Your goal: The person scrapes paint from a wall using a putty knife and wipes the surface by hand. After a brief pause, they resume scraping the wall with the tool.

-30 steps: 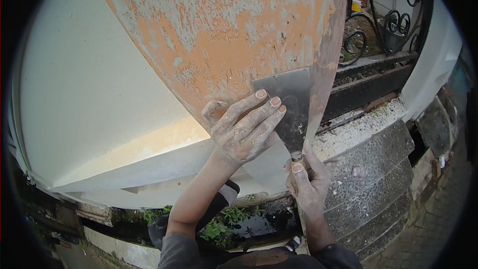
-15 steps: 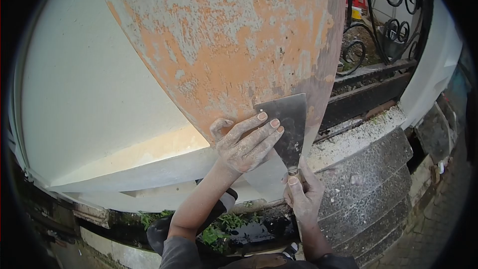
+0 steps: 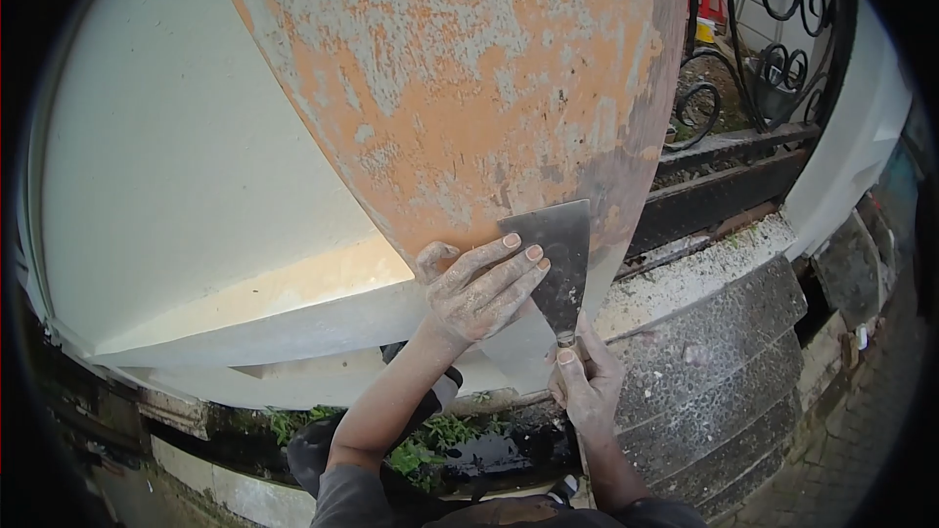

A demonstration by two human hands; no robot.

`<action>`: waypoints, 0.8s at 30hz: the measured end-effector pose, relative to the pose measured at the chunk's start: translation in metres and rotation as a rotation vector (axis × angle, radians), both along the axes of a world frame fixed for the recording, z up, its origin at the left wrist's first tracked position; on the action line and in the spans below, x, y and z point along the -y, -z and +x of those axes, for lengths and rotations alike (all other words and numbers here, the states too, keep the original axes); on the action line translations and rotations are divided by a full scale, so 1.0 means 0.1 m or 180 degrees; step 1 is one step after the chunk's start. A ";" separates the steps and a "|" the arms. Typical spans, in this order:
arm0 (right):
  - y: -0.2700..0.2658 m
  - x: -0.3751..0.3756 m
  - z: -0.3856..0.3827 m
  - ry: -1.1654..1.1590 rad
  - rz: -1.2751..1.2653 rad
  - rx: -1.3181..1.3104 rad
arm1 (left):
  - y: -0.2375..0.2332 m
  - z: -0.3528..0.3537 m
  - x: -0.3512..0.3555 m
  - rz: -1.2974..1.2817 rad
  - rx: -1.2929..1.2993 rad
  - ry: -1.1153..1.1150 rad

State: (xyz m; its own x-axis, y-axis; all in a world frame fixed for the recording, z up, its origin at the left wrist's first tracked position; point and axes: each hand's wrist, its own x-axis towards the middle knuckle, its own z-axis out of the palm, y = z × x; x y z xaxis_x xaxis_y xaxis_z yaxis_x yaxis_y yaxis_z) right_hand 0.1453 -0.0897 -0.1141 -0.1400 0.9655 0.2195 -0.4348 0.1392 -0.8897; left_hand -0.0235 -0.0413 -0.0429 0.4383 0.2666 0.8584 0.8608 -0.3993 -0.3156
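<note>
A wide dark metal scraper (image 3: 559, 269) lies with its blade against a pillar (image 3: 440, 88) of patchy orange and grey paint. My right hand (image 3: 590, 383) is wrapped round its handle below the blade, with the thumb on top. Dusty with white powder, my left hand (image 3: 479, 291) rests its outstretched fingertips on the left part of the blade. The palm side of this hand is hidden. The blade's broad upper edge touches the lower part of the painted surface.
On the left is a pale wall (image 3: 196, 156) with a ledge (image 3: 284, 323). A black wrought-iron gate (image 3: 743, 152) stands on the right, above speckled stone steps (image 3: 699, 381). Green plants (image 3: 421, 455) grow in a wet gutter below my arms.
The scraper and my right hand have shifted slightly left and down across the pillar. My left hand stays on the blade, a little lower. The view has tilted slightly.
</note>
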 end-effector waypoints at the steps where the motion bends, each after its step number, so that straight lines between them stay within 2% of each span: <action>1: -0.03 0.00 -0.02 0.0038 0.0005 0.0007 | -0.04 0.00 -0.01 0.0065 0.0135 0.0044; 3: -0.17 -0.06 -0.04 0.0059 0.0189 0.0026 | -0.26 0.02 -0.09 0.0208 0.0386 0.0162; 6: -0.08 0.02 0.00 0.0073 0.0103 0.0123 | -0.07 0.04 0.02 -0.0104 0.0189 -0.0021; 10: -0.21 -0.01 -0.04 0.0103 -0.0108 -0.0039 | -0.18 -0.01 -0.07 0.0200 0.0155 0.0070; 11: -0.26 -0.05 -0.04 0.0174 0.0165 0.0193 | -0.28 0.00 -0.09 0.0187 0.0275 0.0127; 14: -0.05 0.00 -0.02 0.0108 0.0075 0.0033 | -0.05 0.04 -0.03 -0.0169 0.0432 0.0170; 15: -0.04 0.01 -0.02 0.0103 0.0016 0.0083 | -0.02 0.04 -0.02 -0.0152 0.0190 0.0111; 17: -0.09 0.03 -0.04 0.0109 -0.0133 0.0148 | -0.10 0.01 -0.04 0.0013 0.0239 0.0131; 19: -0.24 0.00 -0.06 0.0155 0.0117 0.0176 | -0.24 -0.01 -0.09 0.0089 0.0411 0.0218; 20: -0.33 -0.02 -0.07 0.0181 0.0265 0.0200 | -0.22 0.00 -0.08 0.0049 0.0383 0.0184; 24: 0.04 0.07 -0.01 0.0095 0.0008 0.0115 | 0.17 0.04 -0.05 0.0038 0.0518 0.0141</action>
